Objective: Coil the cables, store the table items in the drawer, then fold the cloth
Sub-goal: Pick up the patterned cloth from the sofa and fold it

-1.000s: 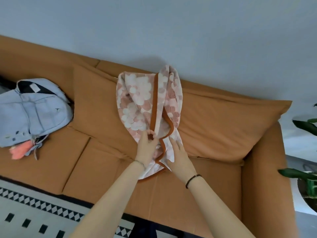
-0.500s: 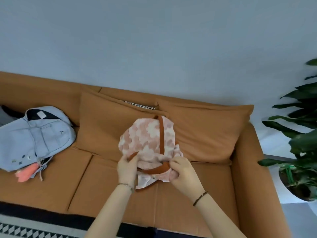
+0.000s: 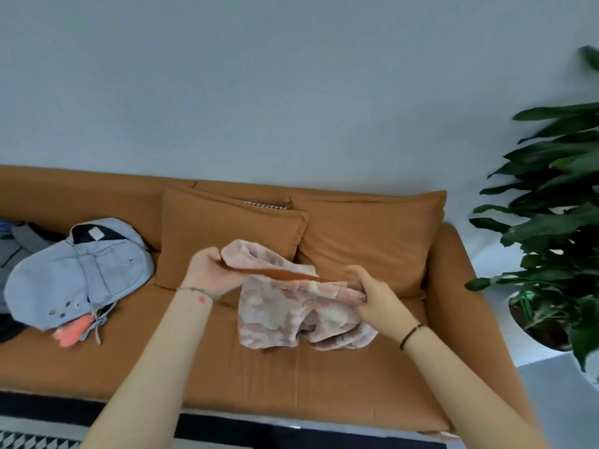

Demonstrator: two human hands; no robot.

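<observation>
Cloth of pink floral towelling with orange trim (image 3: 285,315) hangs over the orange fabric sofa (image 3: 227,367); our left hand (image 3: 210,273) and our right hand (image 3: 376,296) each grip an end, fingers curled.

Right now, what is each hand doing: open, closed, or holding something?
Left hand: closed, gripping one end of the cloth.
Right hand: closed, gripping the cloth's other end.

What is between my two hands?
The pink floral cloth, its orange-trimmed edge gripped by the left hand and right hand, seen in the head view.
</observation>
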